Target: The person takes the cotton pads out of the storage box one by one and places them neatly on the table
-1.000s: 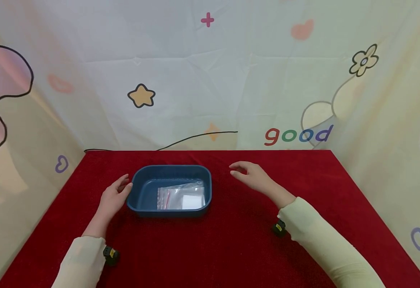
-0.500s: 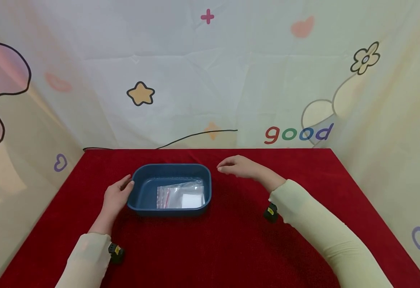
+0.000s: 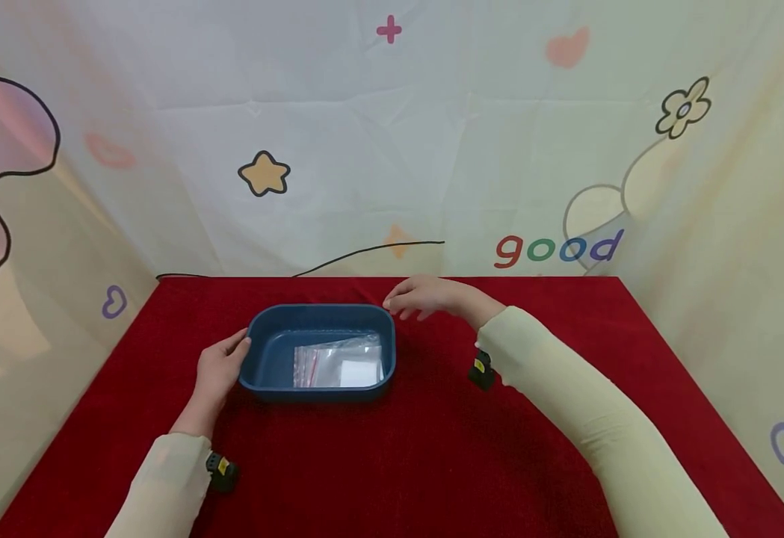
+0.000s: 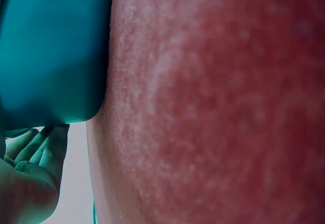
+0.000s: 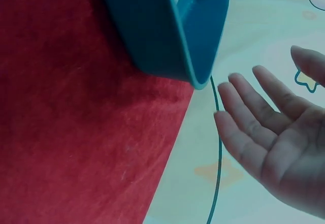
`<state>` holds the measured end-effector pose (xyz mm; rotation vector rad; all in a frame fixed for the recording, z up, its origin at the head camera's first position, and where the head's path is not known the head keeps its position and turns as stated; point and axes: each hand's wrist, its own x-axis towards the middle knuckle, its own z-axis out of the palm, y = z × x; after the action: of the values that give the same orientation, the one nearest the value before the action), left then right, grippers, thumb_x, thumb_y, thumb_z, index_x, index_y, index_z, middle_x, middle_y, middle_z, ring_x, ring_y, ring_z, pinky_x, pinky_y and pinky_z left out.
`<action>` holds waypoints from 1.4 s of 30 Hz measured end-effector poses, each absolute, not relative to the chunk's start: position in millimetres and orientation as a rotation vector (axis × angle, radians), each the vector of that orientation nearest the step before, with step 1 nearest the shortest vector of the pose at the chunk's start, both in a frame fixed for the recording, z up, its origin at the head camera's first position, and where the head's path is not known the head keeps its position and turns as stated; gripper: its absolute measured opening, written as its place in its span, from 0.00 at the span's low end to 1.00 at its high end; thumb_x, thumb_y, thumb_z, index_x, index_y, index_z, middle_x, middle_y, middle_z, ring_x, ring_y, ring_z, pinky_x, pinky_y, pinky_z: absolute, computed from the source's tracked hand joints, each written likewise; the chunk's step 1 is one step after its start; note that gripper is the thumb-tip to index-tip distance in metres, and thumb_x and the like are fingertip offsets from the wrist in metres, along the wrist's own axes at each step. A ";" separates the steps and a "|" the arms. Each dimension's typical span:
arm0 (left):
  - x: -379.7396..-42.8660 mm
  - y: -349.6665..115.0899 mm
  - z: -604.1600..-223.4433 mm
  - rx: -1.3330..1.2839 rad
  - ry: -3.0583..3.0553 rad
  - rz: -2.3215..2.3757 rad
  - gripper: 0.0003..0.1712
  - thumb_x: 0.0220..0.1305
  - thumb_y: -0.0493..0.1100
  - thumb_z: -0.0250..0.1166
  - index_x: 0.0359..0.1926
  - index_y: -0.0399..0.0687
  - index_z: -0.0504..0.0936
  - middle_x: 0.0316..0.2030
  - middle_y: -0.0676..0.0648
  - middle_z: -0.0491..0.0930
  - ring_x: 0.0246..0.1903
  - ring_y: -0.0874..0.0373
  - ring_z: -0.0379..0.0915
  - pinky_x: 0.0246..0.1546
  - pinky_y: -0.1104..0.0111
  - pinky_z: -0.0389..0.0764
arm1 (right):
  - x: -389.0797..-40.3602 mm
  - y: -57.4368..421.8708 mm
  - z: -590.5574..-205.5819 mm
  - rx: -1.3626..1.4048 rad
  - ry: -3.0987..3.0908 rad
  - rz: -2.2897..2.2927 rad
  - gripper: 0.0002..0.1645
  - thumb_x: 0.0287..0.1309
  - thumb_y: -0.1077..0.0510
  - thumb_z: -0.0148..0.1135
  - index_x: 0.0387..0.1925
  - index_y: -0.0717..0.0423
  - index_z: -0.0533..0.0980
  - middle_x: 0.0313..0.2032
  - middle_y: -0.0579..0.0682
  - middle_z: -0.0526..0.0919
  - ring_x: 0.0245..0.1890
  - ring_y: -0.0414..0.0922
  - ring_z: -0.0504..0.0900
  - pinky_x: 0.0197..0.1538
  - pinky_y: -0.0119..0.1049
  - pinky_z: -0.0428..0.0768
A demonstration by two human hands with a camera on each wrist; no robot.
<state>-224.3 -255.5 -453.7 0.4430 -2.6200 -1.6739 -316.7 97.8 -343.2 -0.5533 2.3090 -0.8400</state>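
Blue rim and wall of a rounded rectangular container (image 3: 318, 319) against the left hand's (image 3: 218, 368) loosely extended fingers, touching, not clasped. Just beside the far right corner, the right hand (image 3: 432, 294), fingers parted, holding nothing. Inside, toward the right, clear zip bags (image 3: 331, 366) with a white patch (image 3: 359, 373). Underneath, red cloth (image 3: 365, 463); behind, a pale backdrop (image 3: 365, 134) with multicoloured lettering (image 3: 558, 250): "good".
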 end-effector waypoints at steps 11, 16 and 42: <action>-224.9 -256.3 -451.3 0.446 -2.640 -1.659 0.29 0.81 0.44 0.50 0.76 0.37 0.63 0.76 0.33 0.62 0.76 0.38 0.59 0.73 0.47 0.68 | -334.9 61.0 -336.9 -0.560 2.199 -0.732 0.30 0.73 0.50 0.56 0.70 0.61 0.71 0.64 0.61 0.79 0.65 0.56 0.80 0.72 0.52 0.76; -226.4 -257.9 -451.8 0.452 -2.632 -1.643 0.28 0.81 0.44 0.50 0.75 0.37 0.64 0.75 0.33 0.63 0.75 0.38 0.60 0.73 0.47 0.69 | -339.5 46.7 -339.2 -0.540 2.190 -0.720 0.29 0.73 0.50 0.57 0.69 0.60 0.72 0.64 0.60 0.79 0.65 0.55 0.80 0.69 0.48 0.78; -227.7 -255.9 -456.3 0.478 -2.616 -1.637 0.28 0.80 0.44 0.50 0.75 0.38 0.65 0.74 0.33 0.64 0.74 0.40 0.63 0.72 0.48 0.70 | -342.5 5.1 -362.6 -0.185 2.090 -0.646 0.27 0.70 0.51 0.62 0.64 0.59 0.78 0.64 0.58 0.81 0.63 0.52 0.80 0.72 0.48 0.75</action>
<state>-227.7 -255.9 -456.3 0.4781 -2.6157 -1.6366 -342.5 5.1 -362.6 -0.1852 2.0903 -0.6462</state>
